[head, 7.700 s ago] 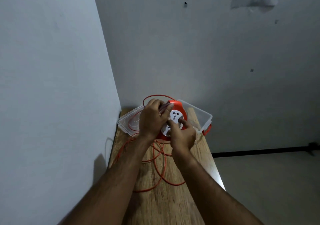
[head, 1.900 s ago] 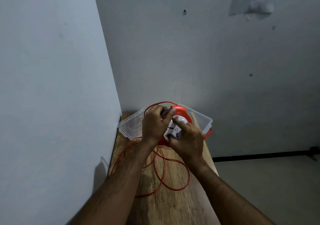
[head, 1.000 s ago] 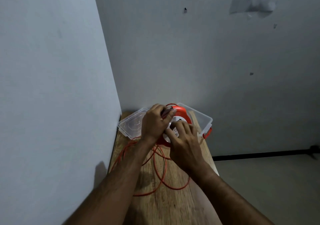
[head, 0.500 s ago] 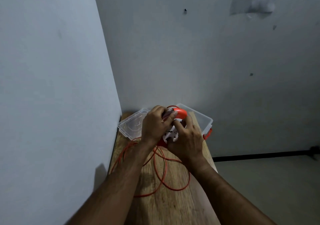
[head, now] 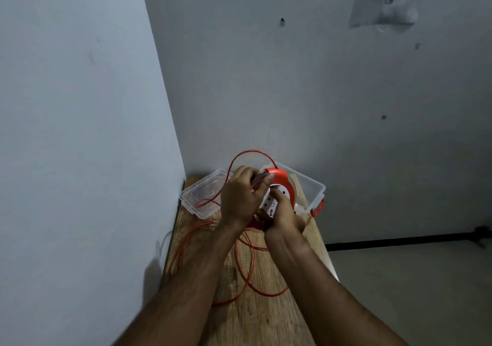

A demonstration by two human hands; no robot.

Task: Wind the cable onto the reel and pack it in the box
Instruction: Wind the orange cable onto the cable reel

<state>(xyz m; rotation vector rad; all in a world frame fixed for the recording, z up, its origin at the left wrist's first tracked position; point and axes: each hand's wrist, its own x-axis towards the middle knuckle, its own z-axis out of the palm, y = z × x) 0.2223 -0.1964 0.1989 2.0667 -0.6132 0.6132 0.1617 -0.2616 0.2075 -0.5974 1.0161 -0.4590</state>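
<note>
Between both hands (head: pixel 262 204), orange reel (head: pixel 285 183); no legible writing.

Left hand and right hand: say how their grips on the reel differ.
The left hand curls over the top of the reel, pinching the orange cable; the right hand works the lower white socket face. Left sits higher, right lower. Both grip the reel.
</note>
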